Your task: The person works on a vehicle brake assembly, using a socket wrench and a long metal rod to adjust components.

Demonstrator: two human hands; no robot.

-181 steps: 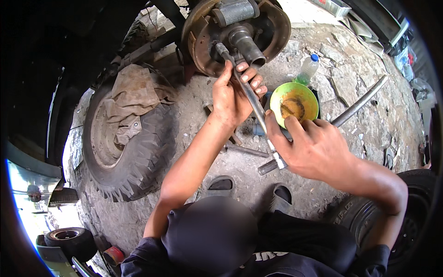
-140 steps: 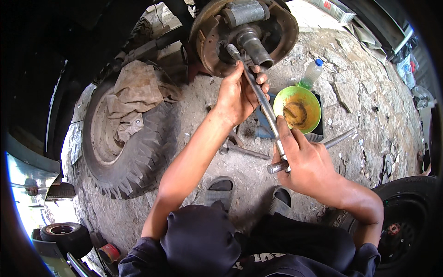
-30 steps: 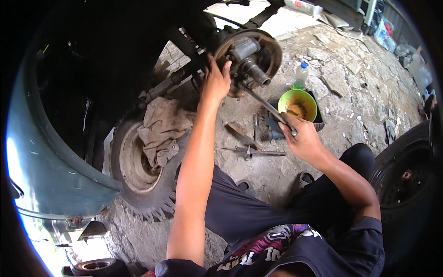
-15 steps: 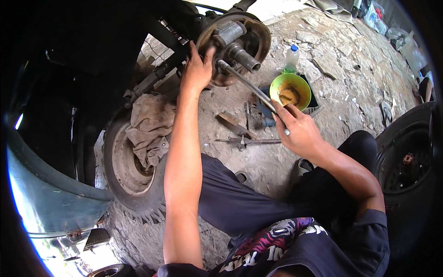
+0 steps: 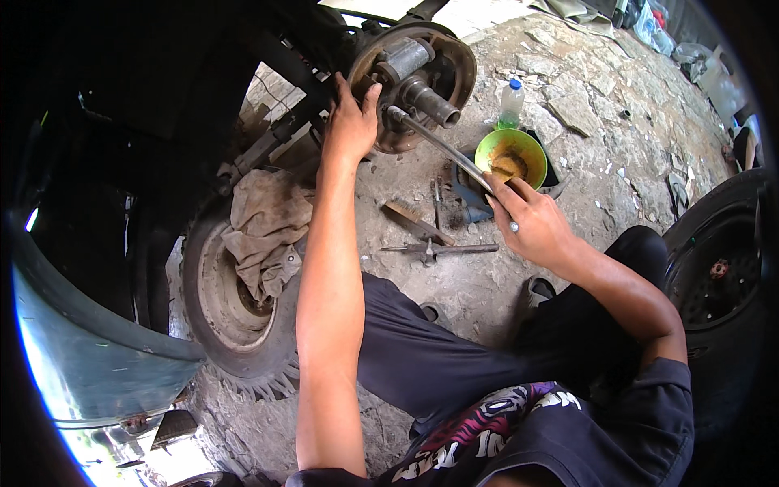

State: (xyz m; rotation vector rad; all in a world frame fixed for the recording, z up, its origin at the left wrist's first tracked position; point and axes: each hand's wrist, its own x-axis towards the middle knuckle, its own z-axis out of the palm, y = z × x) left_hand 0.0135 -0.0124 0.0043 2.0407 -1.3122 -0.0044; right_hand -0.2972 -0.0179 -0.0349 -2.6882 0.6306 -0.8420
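A rusty round brake backing plate (image 5: 461,69) with a grey wheel cylinder (image 5: 405,58) and a protruding axle spindle (image 5: 430,103) is mounted at the top centre. My left hand (image 5: 350,126) grips its left rim, thumb over the front face and fingers reaching behind the edge. In my closed right hand (image 5: 537,223) is the handle of a long steel socket wrench (image 5: 442,146). The wrench slants up and left, its head against the plate just below the wheel cylinder; the fastener there is hidden.
A green bowl (image 5: 535,157) with brownish contents stands beside a plastic bottle (image 5: 512,103). On the stone floor lie a wire brush (image 5: 416,222) and a metal bar tool (image 5: 462,248). A rag (image 5: 266,223) drapes over a wheel (image 5: 213,312) at left; another tyre (image 5: 694,325) is at right.
My right hand and the wrench handle have shifted slightly to the right. My left thumb has moved a little along the plate's rim. The wrench head stays at the same spot.
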